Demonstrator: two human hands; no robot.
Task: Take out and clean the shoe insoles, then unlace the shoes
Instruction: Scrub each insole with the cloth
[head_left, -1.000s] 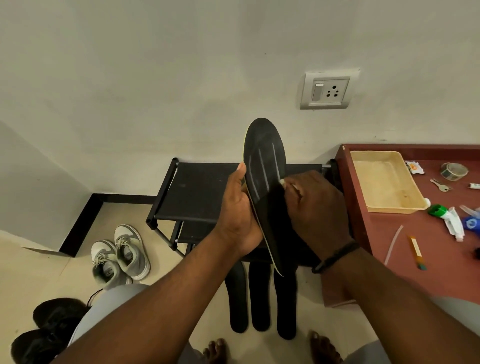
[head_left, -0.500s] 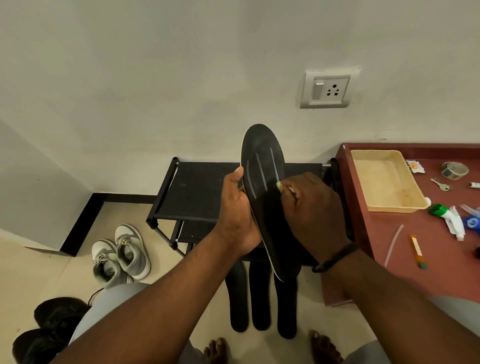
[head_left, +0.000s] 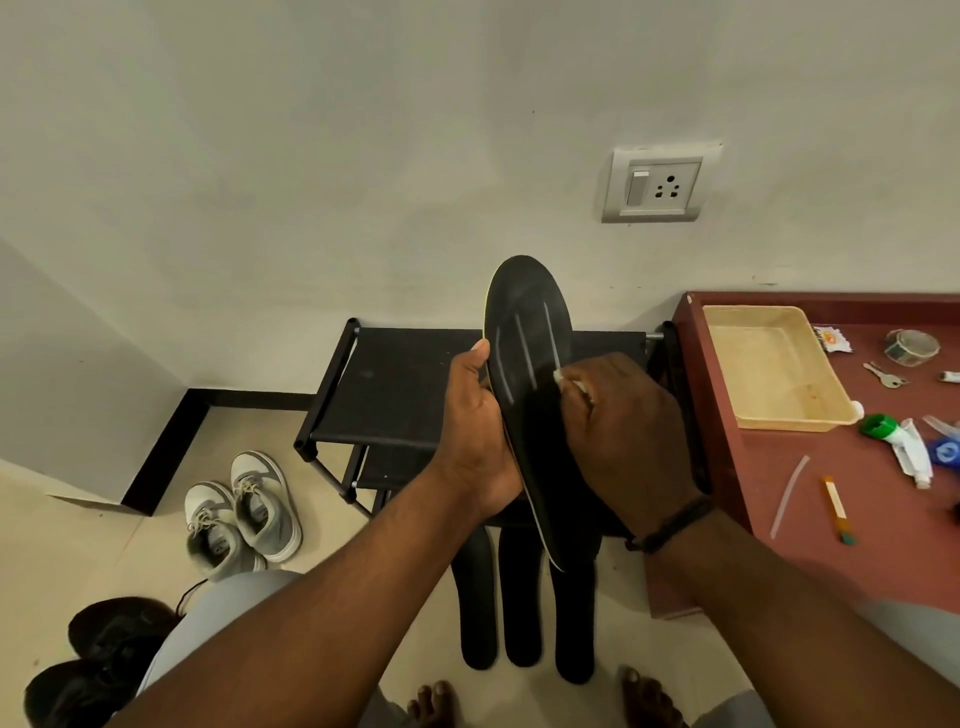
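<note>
Both hands curl: left (head_left: 475, 431) grips insole (head_left: 530, 364), right (head_left: 628, 436) pinches a white wipe (head_left: 560, 375).

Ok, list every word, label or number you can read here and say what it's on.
No text is readable.
Small packet on the red table: orange print, too blurred to read.
Blue item by the white tube: white mark, illegible.
Wall socket: no lettering visible.
Insole held in the left hand: pale stripes only.

open air above rack (head_left: 405, 384); red table (head_left: 852, 519) crowds right side.
</note>
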